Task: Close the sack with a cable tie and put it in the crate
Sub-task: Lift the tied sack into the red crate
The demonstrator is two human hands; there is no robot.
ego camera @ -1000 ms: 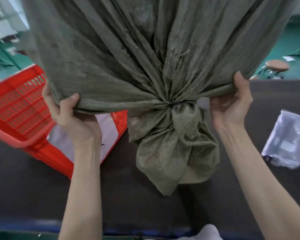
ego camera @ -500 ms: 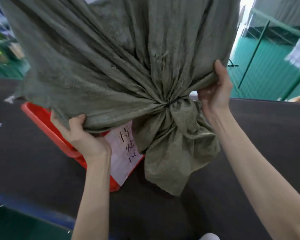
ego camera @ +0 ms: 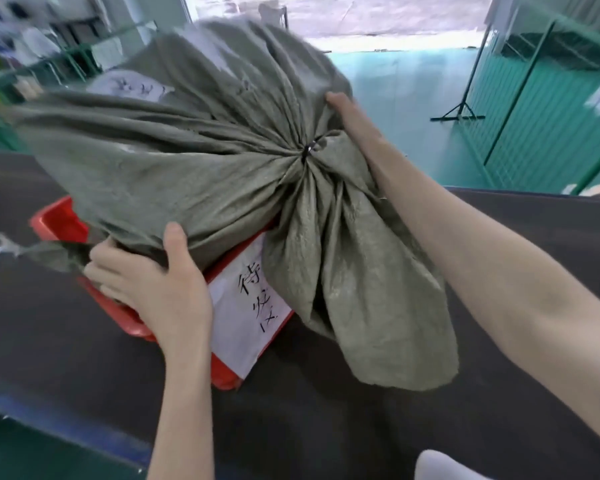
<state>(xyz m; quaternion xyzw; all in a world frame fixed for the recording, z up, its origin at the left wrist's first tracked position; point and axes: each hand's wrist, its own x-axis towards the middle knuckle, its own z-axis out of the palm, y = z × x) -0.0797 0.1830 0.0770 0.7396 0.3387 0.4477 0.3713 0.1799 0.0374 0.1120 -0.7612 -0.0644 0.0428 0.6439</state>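
A bulky grey-green woven sack [ego camera: 174, 147] lies on its side over the red crate [ego camera: 58, 225], its neck cinched by a black cable tie [ego camera: 307, 149]. The loose sack mouth hangs down past the crate's near corner. My left hand [ego camera: 153, 282] grips the sack's lower edge, thumb on top and fingers underneath. My right hand [ego camera: 352, 116] lies along the sack's right side near the tie, fingers straight against the fabric. Most of the crate is hidden beneath the sack.
A white paper label [ego camera: 253, 306] with handwritten characters is stuck on the crate's near side. The crate stands on a dark table [ego camera: 430, 393] with a blue front edge. Green floor and green fencing [ego camera: 541, 116] lie beyond on the right.
The sack has come down from held high in front of me onto the red crate. The view has shifted down and left; my right hand now lies flatter on the sack.
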